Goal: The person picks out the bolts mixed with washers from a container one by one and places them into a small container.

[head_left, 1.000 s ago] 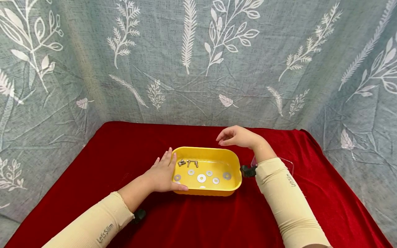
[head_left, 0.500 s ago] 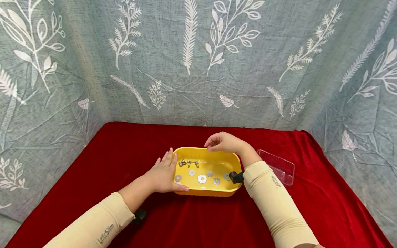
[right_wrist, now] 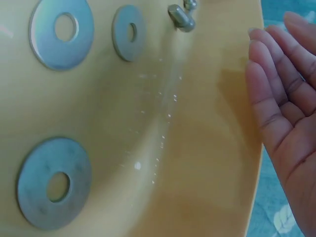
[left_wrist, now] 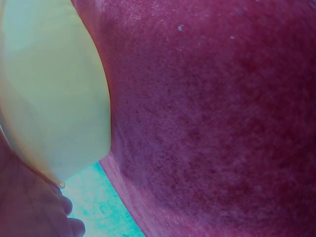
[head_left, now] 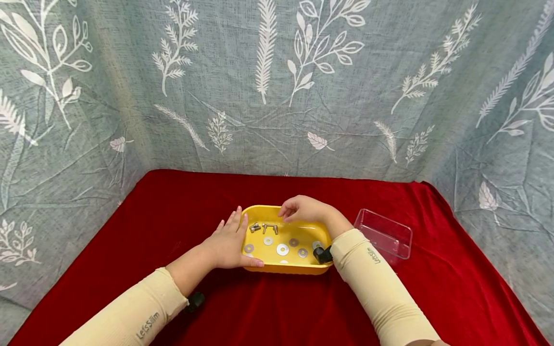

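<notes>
A yellow plastic tub (head_left: 287,269) stands mid-table, holding several flat metal washers (head_left: 283,249) and a few small bolts (head_left: 270,228) near its far left. My left hand (head_left: 225,245) rests on the tub's left end, fingers spread and straight, thumb over the near rim. In the left wrist view the tub's outer wall (left_wrist: 54,98) rises beside that hand (left_wrist: 29,205). Over the far rim, my right hand (head_left: 306,209) hangs with loosely bent fingers and nothing in them. The right wrist view puts its fingertips (right_wrist: 256,81) at the rim, close to a bolt (right_wrist: 181,19) and washers (right_wrist: 54,182).
To the right of the tub, a clear plastic box (head_left: 402,249) lies on the red cloth (head_left: 173,216). Patterned grey-green curtains (head_left: 242,129) enclose the table's back and sides. Black wrist cameras (head_left: 322,254) stick out under both forearms.
My right hand has moved left and nearer, from behind the tub's far right corner to over its far rim. The clear box now shows fully. My left hand has stayed in place.
</notes>
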A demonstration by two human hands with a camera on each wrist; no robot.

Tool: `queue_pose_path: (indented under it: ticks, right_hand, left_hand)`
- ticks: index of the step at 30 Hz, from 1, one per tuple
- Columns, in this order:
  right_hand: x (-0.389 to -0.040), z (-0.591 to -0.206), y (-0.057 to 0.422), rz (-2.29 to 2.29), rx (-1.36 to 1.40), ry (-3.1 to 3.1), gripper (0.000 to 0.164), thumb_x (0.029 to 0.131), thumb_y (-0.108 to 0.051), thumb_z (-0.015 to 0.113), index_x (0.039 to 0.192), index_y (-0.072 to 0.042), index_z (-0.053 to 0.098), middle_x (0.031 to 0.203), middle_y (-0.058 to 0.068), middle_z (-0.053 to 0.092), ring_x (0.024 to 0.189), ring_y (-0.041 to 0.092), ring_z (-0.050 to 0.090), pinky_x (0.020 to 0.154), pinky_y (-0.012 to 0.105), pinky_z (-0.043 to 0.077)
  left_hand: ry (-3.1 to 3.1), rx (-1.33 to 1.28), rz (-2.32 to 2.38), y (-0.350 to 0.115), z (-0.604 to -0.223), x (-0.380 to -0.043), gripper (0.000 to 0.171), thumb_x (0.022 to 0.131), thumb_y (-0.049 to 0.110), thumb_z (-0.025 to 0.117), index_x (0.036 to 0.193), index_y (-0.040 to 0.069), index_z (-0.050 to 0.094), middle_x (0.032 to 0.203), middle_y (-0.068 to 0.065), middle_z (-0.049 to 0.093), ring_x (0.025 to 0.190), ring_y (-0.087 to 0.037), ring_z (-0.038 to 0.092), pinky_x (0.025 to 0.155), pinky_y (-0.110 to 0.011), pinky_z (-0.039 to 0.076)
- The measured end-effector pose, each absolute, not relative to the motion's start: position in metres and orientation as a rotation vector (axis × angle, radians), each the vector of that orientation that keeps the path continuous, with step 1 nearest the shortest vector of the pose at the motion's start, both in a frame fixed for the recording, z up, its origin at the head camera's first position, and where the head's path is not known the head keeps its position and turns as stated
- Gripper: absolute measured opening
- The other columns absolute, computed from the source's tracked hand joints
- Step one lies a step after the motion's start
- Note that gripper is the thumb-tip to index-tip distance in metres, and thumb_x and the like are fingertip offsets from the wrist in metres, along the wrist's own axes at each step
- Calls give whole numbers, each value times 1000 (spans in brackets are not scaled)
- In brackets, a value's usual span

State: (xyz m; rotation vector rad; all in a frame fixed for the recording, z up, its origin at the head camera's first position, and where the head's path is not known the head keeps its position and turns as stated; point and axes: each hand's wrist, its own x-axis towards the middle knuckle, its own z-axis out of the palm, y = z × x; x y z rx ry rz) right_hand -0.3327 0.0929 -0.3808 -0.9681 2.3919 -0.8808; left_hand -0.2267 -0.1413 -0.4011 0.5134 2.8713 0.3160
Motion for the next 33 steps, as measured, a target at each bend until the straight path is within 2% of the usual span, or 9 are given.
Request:
queue_pose_path:
  ticks: [12, 23, 33]
  right_hand:
    - [-330, -398, 80, -678, -941, 2416, 20, 85, -11, 65, 104, -8, 66, 88, -5, 65, 83, 6, 58, 75, 22, 47]
    - [-331, -405, 76, -566, -908, 2417, 31, 85, -10, 64, 115, -7, 60, 84, -3, 63, 72, 9, 54, 66, 20, 44]
    - [-332, -414, 72, -579, -918, 2417, 28, 83, -12, 67, 110, -9, 62, 78, -2, 59, 67, 9, 53, 63, 20, 44]
  left_hand:
    - [2874, 528, 295, -141, -402, -226, 127, 62, 80, 55, 145, -2, 4, 150, -20, -11, 139, -33, -2, 109, -51, 8]
    - [2879, 533, 285, -141, -401, -227, 126, 63, 79, 55, 145, -2, 5, 150, -20, -11, 139, -33, -1, 109, -51, 9]
    - [2884, 537, 308, -142, -401, -227, 127, 63, 79, 56, 145, -3, 5, 150, -21, -9, 138, -34, 0, 109, -52, 9]
